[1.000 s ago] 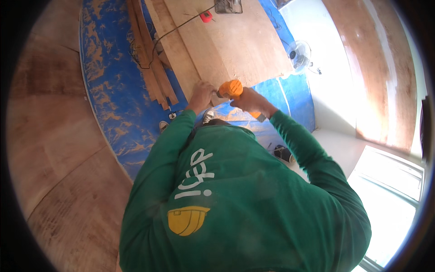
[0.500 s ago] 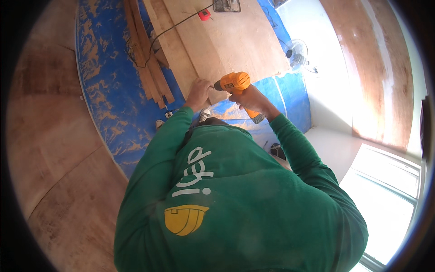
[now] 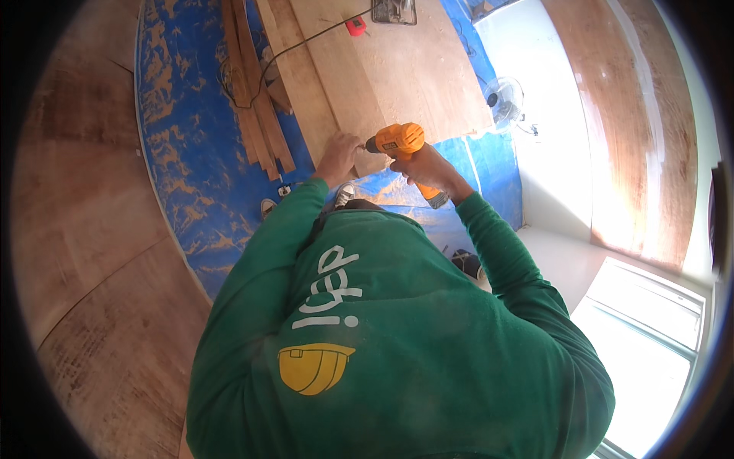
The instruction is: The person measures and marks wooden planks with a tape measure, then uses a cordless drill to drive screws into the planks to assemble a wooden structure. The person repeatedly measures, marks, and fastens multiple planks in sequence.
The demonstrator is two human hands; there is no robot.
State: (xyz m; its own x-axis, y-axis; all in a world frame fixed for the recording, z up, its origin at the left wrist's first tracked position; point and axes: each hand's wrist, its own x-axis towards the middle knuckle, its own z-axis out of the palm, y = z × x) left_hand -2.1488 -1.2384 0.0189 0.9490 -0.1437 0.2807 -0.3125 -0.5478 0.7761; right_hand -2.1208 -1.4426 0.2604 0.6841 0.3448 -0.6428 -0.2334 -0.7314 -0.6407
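Note:
My right hand (image 3: 430, 170) is wrapped round the grip of an orange cordless drill (image 3: 401, 138). The drill lies almost level, its dark chuck aimed left at my left hand (image 3: 337, 157). The fingertips of that hand are drawn together just in front of the chuck, by the near end of a wooden board (image 3: 336, 76). Whatever they pinch is too small to make out. Under both hands is the near edge of a broad wooden panel (image 3: 417, 69).
On the panel's far part lie a red tape measure (image 3: 355, 27), a metal-rimmed tray (image 3: 395, 11) and a dark cable (image 3: 306, 40). Long wood strips (image 3: 248, 99) rest on the dusty blue floor sheet (image 3: 172, 153) at left. A fan (image 3: 505, 102) stands at right by the white wall.
The whole view has shifted slightly. Both hands and the drill keep nearly the same place at the board's near end.

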